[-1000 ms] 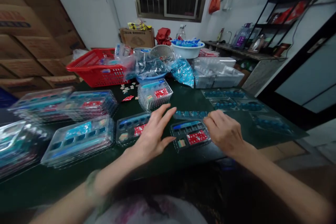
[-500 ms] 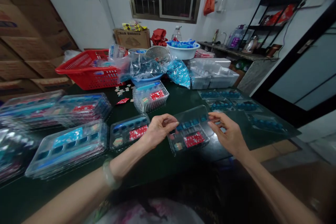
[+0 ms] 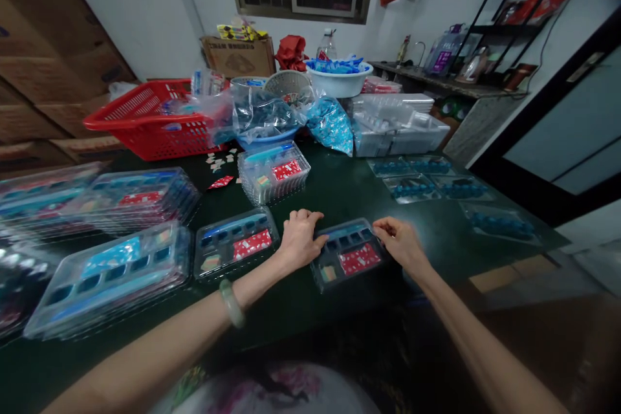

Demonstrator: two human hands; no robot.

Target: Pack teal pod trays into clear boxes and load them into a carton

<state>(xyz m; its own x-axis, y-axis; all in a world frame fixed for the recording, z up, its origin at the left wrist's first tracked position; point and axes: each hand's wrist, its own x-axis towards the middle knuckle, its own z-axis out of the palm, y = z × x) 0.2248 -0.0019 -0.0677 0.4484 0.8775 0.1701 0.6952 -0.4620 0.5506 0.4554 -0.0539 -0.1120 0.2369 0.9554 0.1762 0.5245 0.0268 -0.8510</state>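
Note:
A clear plastic tray lies on the dark green table, holding a red printed card and a blue strip, with a clear blue-studded insert seated over it. My left hand presses its curled fingers on the tray's left edge. My right hand grips the tray's right end. Just left of my left hand lies a matching filled tray. A pale bangle circles my left wrist.
Stacks of filled trays cover the table's left side, with another stack behind. Clear trays with blue pieces lie at the right. A red basket, plastic bags and a white basin stand at the back.
The clear blue-studded piece that both hands held above the tray now lies down on it. My hands have dropped to the tray's ends, and the view has tilted slightly.

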